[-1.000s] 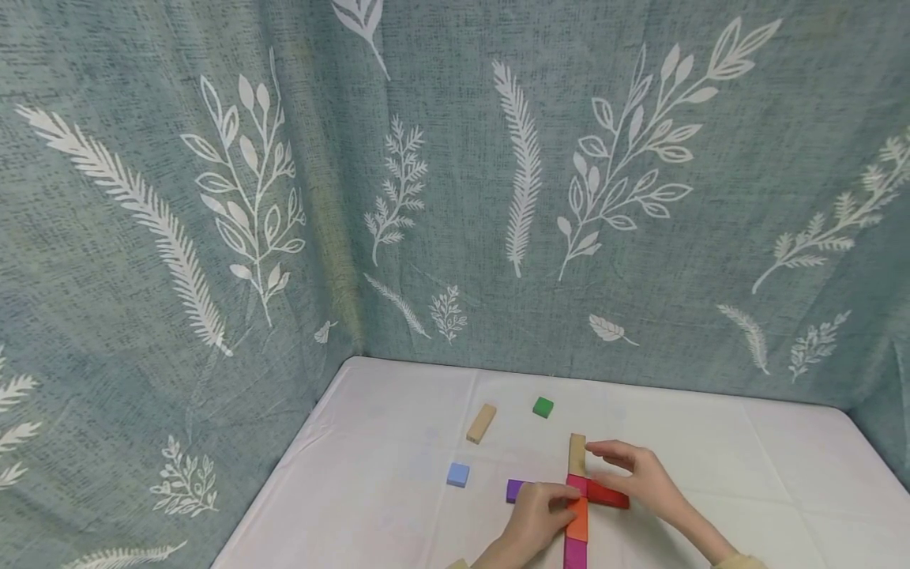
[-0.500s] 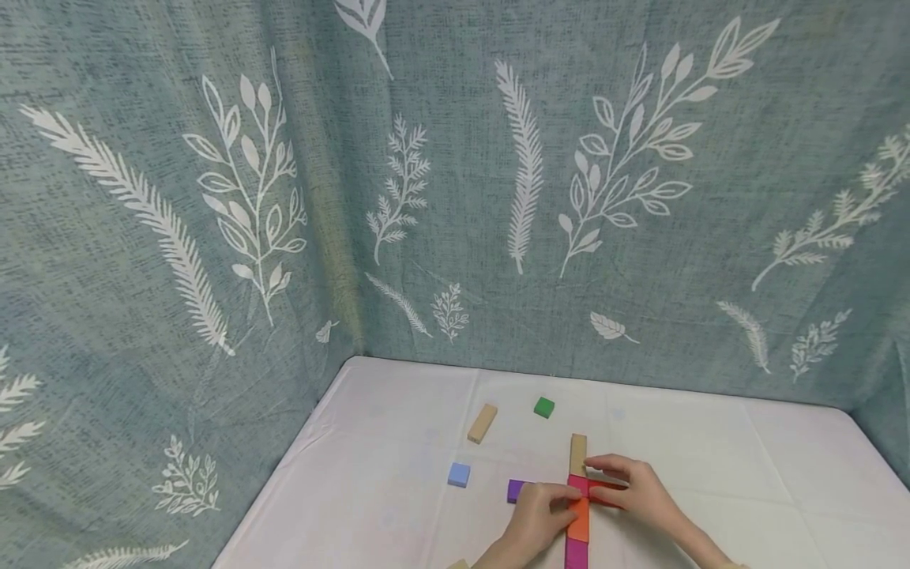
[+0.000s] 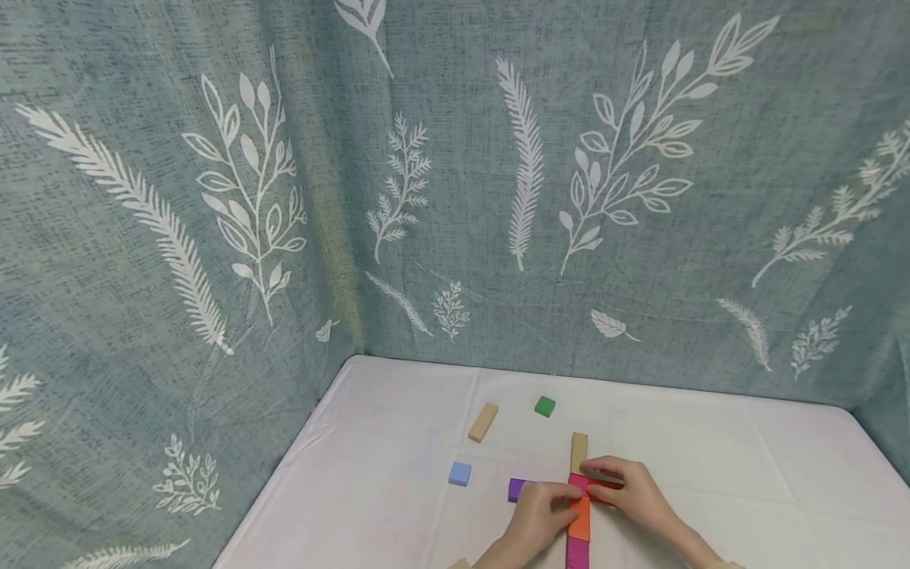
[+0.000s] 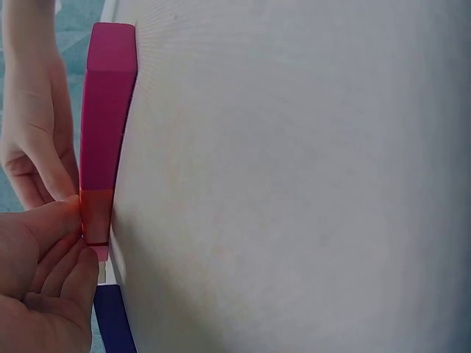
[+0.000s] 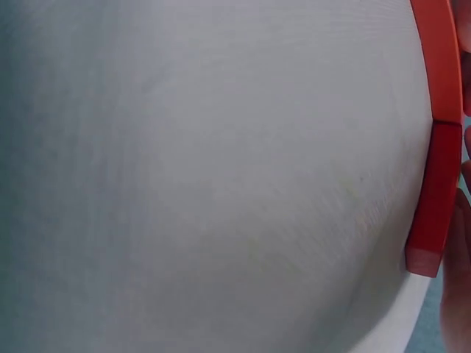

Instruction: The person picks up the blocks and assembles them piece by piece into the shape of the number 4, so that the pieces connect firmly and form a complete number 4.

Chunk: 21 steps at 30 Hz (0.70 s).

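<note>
A column of coloured wooden blocks runs toward the person: a tan block (image 3: pixel 579 450), a small pink block (image 3: pixel 577 480), an orange block (image 3: pixel 580 521) and a magenta block (image 3: pixel 578 553). My left hand (image 3: pixel 536 518) holds the orange block near its joint with the pink one, thumb on its side. A purple block (image 3: pixel 517 490) sticks out left of that hand, partly covered by it. With thumb and fingers, my right hand (image 3: pixel 636 494) pinches a red block (image 3: pixel 607 484) beside the pink one. In the right wrist view, the red block (image 5: pixel 436 198) abuts the orange block (image 5: pixel 441 66).
A loose tan block (image 3: pixel 483 423), a green cube (image 3: pixel 545 406) and a light blue cube (image 3: pixel 460 474) lie on the white table (image 3: pixel 384 466). A patterned blue-green curtain (image 3: pixel 462 197) hangs behind and on the left.
My right hand has come down onto the red block, which lay slanted and now sits straighter against the pink block. My left hand has stayed in place.
</note>
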Each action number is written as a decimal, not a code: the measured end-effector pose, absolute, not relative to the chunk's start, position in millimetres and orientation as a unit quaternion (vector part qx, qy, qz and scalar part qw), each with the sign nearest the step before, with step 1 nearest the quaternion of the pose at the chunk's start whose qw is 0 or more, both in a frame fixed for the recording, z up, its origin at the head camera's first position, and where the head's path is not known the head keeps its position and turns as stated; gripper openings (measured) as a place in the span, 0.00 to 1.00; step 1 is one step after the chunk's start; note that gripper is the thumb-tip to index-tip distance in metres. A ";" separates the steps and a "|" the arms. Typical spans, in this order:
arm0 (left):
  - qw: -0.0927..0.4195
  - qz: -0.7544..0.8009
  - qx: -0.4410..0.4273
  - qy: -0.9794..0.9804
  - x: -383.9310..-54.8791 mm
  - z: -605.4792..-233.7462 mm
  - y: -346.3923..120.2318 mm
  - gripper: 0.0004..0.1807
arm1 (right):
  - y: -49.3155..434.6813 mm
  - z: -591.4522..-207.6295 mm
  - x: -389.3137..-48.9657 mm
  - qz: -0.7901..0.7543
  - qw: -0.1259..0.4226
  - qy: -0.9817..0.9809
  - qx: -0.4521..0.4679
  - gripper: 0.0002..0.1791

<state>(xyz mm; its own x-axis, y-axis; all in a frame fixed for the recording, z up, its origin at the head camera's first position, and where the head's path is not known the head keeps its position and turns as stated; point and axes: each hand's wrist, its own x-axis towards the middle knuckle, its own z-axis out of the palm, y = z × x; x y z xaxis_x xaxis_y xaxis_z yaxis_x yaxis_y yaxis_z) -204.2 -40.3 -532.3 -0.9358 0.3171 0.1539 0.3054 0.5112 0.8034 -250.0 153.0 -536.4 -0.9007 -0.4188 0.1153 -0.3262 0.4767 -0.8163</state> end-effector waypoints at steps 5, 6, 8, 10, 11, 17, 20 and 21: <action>0.006 0.462 0.180 0.868 -204.0 -532.5 -40.3 0.12 | 151.7 -540.3 -250.7 -0.453 0.027 0.866 -0.211 0.15; 0.005 0.462 0.181 0.868 -203.9 -532.4 -40.3 0.12 | 151.7 -540.7 -250.8 -0.452 0.024 0.867 -0.211 0.15; 0.003 0.463 0.183 0.867 -203.7 -532.2 -40.1 0.12 | 151.9 -540.7 -250.2 -0.449 0.018 0.868 -0.211 0.15; 0.002 0.462 0.186 0.867 -203.4 -531.7 -40.0 0.12 | 152.1 -540.8 -249.7 -0.447 0.014 0.869 -0.210 0.15; 0.002 0.462 0.187 0.867 -203.3 -531.5 -40.0 0.12 | 152.1 -540.7 -249.3 -0.446 0.013 0.870 -0.210 0.15; 0.000 0.459 0.191 0.867 -203.7 -530.5 -40.0 0.11 | 151.2 -541.7 -247.9 -0.450 0.013 0.871 -0.199 0.15; -0.002 0.459 0.192 0.868 -203.3 -530.5 -40.4 0.11 | 151.1 -544.0 -248.3 -0.451 0.013 0.869 -0.204 0.15; -0.003 0.457 0.193 0.868 -203.1 -530.6 -40.5 0.11 | 151.0 -544.7 -248.4 -0.450 0.013 0.869 -0.205 0.15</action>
